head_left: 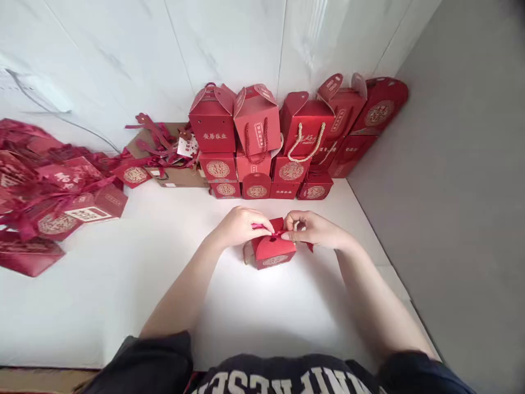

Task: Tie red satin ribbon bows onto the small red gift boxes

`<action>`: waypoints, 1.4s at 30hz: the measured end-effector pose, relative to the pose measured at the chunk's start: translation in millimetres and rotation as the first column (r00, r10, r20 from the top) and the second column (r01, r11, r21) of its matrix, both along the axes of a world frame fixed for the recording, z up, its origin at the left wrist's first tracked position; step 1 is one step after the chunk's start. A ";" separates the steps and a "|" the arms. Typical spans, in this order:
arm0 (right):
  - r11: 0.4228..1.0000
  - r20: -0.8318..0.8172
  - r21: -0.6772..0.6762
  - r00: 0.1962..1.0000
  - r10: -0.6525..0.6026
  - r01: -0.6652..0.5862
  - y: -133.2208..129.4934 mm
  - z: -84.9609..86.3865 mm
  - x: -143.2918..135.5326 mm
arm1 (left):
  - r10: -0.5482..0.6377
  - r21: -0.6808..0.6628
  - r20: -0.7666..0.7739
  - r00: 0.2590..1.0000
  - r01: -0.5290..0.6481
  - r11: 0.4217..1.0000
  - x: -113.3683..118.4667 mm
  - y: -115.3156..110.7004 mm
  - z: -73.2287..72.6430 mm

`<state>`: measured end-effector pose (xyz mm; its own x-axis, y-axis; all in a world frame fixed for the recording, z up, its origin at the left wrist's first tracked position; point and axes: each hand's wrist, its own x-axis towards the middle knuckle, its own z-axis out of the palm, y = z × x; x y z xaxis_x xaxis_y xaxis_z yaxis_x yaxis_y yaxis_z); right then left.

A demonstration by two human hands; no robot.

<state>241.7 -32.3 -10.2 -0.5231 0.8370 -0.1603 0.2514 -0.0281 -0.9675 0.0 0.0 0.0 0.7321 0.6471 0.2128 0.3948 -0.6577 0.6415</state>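
Note:
A small red gift box [274, 251] with a gold round emblem stands upright on the white table in front of me. At its top runs a red ribbon [277, 233], pinched from both sides. My left hand [245, 225] closes its fingers on the ribbon at the box's left. From the right, my right hand [315, 229] grips the ribbon between thumb and fingers, and a loose ribbon end hangs below it. Part of a cord handle [246, 254] shows at the box's left side. The knot itself is partly hidden by my fingertips.
Several red gift boxes [257, 117] are stacked against the tiled wall, some with cord handles. Left of them, a cardboard box [180, 177] holds ribbons and tags. A heap of ribboned red boxes [104, 200] lies at far left. A grey panel [451, 164] borders the right side.

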 end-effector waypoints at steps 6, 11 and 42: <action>0.986 -0.166 -0.144 0.985 0.055 -0.079 -1.0 -1.2 -1.8 | 0.011 0.015 0.003 1.000 -0.011 1.000 1.5 0.2 -3.3; 0.991 -0.172 -0.118 0.984 0.034 -0.055 3.5 -9.1 -3.9 | 0.086 -0.146 -0.053 0.995 -0.093 0.985 1.5 -4.7 4.5; 0.990 0.084 -0.096 0.991 0.109 -0.100 1.2 -1.2 12.9 | -0.032 -0.656 -0.270 0.962 -0.160 0.738 -22.5 4.9 24.6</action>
